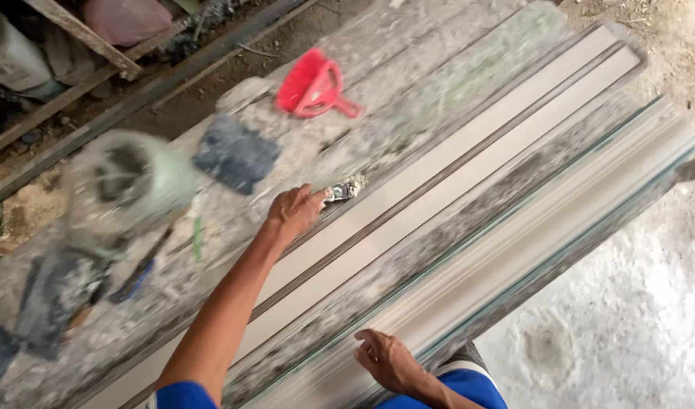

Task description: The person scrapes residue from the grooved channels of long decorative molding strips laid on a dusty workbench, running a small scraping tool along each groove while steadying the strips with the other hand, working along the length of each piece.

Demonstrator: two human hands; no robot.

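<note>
My left hand [293,213] grips a small brush [346,188] whose bristles are caked with pale grey paste, touching the edge of a long white moulded strip [469,178]. The strip runs diagonally across a dusty work table [408,91]. My right hand [389,360] rests on the near rounded moulding [560,227] at the table's front edge, fingers loosely curled, holding nothing.
A red dustpan [315,85] lies at the table's far side. A dark blue cloth pad [235,154] and a blurred pale green bucket [131,182] stand to the left, with dark tools [56,291] near it. Dirt ground and wooden beams [82,34] lie beyond; whitish floor [628,318] at right.
</note>
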